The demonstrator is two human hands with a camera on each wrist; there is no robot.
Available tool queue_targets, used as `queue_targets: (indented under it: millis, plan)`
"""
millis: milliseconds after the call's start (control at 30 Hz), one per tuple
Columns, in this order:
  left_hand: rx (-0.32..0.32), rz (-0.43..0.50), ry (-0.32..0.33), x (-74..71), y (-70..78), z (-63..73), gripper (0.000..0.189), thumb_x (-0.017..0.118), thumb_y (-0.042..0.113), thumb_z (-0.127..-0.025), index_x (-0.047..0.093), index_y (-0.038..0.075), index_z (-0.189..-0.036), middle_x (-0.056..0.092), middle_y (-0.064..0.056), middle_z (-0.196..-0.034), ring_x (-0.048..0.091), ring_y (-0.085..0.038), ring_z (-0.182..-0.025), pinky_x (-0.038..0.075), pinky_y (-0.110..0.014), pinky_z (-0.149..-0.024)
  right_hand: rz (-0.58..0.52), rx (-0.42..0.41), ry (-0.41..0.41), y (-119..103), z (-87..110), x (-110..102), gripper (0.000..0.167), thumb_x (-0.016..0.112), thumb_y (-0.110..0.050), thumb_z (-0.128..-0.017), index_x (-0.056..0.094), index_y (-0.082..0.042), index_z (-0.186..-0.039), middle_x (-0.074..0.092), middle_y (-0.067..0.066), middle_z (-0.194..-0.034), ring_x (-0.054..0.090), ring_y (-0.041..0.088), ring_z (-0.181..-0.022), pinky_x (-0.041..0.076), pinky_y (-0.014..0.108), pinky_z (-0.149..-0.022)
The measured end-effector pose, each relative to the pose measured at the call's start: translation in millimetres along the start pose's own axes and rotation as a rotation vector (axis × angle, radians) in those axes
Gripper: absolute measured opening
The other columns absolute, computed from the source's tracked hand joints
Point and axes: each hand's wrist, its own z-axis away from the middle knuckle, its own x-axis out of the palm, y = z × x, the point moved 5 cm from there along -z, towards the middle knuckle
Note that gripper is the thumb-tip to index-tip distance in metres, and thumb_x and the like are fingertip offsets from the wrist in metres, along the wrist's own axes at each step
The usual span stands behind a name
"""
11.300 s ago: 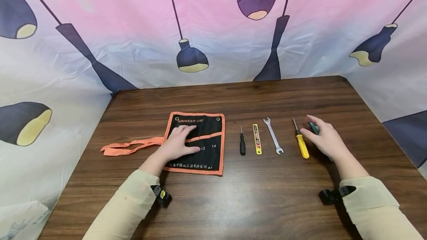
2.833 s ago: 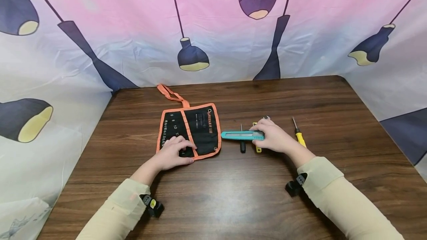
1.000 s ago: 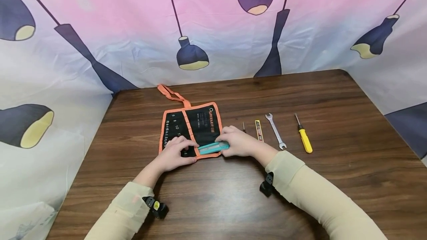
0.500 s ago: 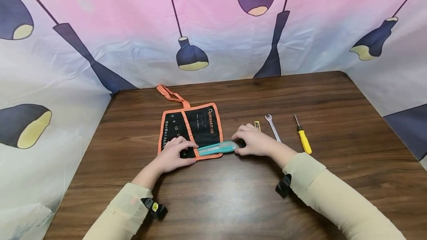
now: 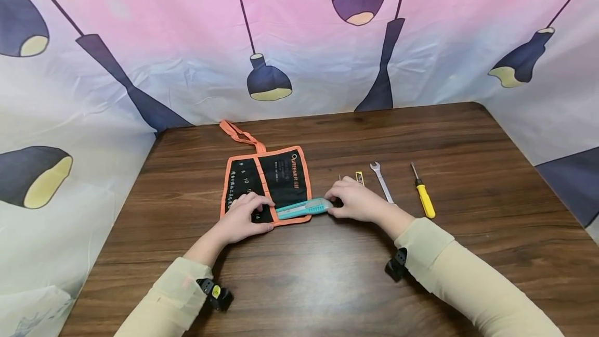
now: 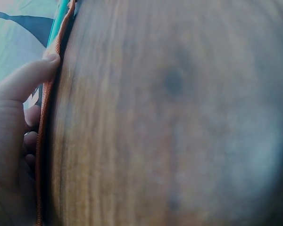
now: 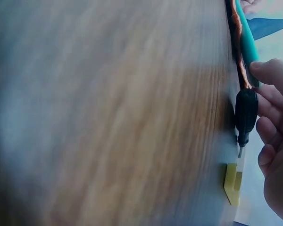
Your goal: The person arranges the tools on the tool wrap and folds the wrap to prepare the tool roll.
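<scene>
A black tool pouch point(image 5: 287, 183) with orange trim lies on the wooden table, its row of pockets turned to the left. My left hand point(image 5: 241, 217) holds its near side, thumb point(image 6: 47, 68) on the orange edge and index finger at the pocket opening. Across the pouch's near right part lies a teal utility knife point(image 5: 304, 208), its left end at the orange pocket band. My right hand point(image 5: 357, 199) pinches the knife's right end, which sticks out past the pouch. In the right wrist view, the thumb rests on the knife point(image 7: 249, 49).
Under my right hand, a black screwdriver point(image 7: 246, 110) is mostly hidden in the head view. Beyond it lie a narrow yellow pack point(image 5: 359, 178), an open-end wrench point(image 5: 382, 181) and a yellow-handled screwdriver point(image 5: 425, 199). An orange strap point(image 5: 241, 134) trails toward the back edge.
Since the oldest frame, the pouch has been turned and the utility knife carried left onto it. Over the last second, my right hand has shifted right to the knife's end. My left hand stays put.
</scene>
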Motion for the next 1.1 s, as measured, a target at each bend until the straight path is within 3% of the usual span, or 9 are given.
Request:
queue_targets:
  millis: [100, 167, 267, 367, 500, 600, 1100]
  plan:
    - [-0.004, 0.006, 0.016, 0.8, -1.6, 0.9, 0.039, 0.074, 0.042, -0.077, 0.059, 0.030, -0.112, 0.048, 0.010, -0.093, 0.042, -0.012, -0.090, 0.029, -0.036, -0.075, 0.001, -0.021, 0.005, -3, -2.6, 2, 0.017, 0.069, -0.025, -0.081, 0.069, -0.012, -0.093, 0.056, -0.007, -0.084, 0.043, 0.014, -0.078, 0.037, 0.031, -0.076]
    - [-0.008, 0.010, 0.020, 1.3, -2.6, 1.7, 0.038, 0.074, 0.042, -0.078, 0.060, 0.029, -0.110, 0.048, 0.010, -0.094, 0.042, -0.012, -0.090, 0.029, -0.036, -0.075, -0.005, -0.030, 0.001, -5, -4.8, 4, 0.017, 0.069, -0.025, -0.082, 0.069, -0.012, -0.093, 0.056, -0.007, -0.083, 0.044, 0.014, -0.079, 0.039, 0.035, -0.085]
    - [-0.012, 0.017, 0.022, 1.7, -3.1, 1.9, 0.036, 0.074, 0.041, -0.078, 0.061, 0.029, -0.109, 0.048, 0.010, -0.094, 0.041, -0.012, -0.090, 0.030, -0.036, -0.075, -0.018, -0.030, -0.008, -7, -7.8, 6, 0.017, 0.068, -0.024, -0.082, 0.069, -0.012, -0.093, 0.057, -0.006, -0.084, 0.046, 0.014, -0.082, 0.033, 0.045, -0.099]
    - [-0.015, 0.026, 0.024, 1.4, -2.0, 1.8, 0.035, 0.074, 0.041, -0.078, 0.061, 0.030, -0.109, 0.048, 0.010, -0.094, 0.041, -0.012, -0.090, 0.030, -0.037, -0.075, -0.030, -0.020, -0.013, -10, -10.0, 8, 0.018, 0.069, -0.024, -0.082, 0.069, -0.011, -0.094, 0.058, -0.005, -0.086, 0.048, 0.015, -0.083, 0.029, 0.050, -0.103]
    - [-0.015, 0.032, 0.040, 1.2, -1.4, 2.8, 0.035, 0.075, 0.039, -0.077, 0.063, 0.029, -0.108, 0.048, 0.010, -0.093, 0.041, -0.012, -0.089, 0.031, -0.037, -0.075, -0.036, -0.019, -0.013, -14, -13.7, 11, 0.019, 0.069, -0.024, -0.082, 0.070, -0.012, -0.096, 0.059, -0.005, -0.086, 0.046, 0.014, -0.081, 0.039, 0.035, -0.090]
    - [-0.009, 0.035, 0.058, 1.6, -1.4, 3.7, 0.034, 0.076, 0.037, -0.077, 0.064, 0.028, -0.108, 0.048, 0.010, -0.092, 0.041, -0.012, -0.088, 0.032, -0.036, -0.075, -0.034, -0.023, -0.011, -18, -17.0, 13, 0.019, 0.069, -0.025, -0.082, 0.070, -0.012, -0.097, 0.058, -0.007, -0.085, 0.043, 0.013, -0.078, 0.037, 0.029, -0.074]
    - [0.013, 0.025, 0.097, 1.2, -2.4, 0.5, 0.033, 0.076, 0.037, -0.076, 0.065, 0.027, -0.105, 0.048, 0.009, -0.090, 0.039, -0.012, -0.083, 0.031, -0.036, -0.073, -0.021, -0.049, -0.007, -32, -31.8, 20, 0.014, 0.067, -0.025, -0.084, 0.062, -0.012, -0.084, 0.047, -0.004, -0.075, 0.038, 0.014, -0.073, 0.030, 0.030, -0.072]
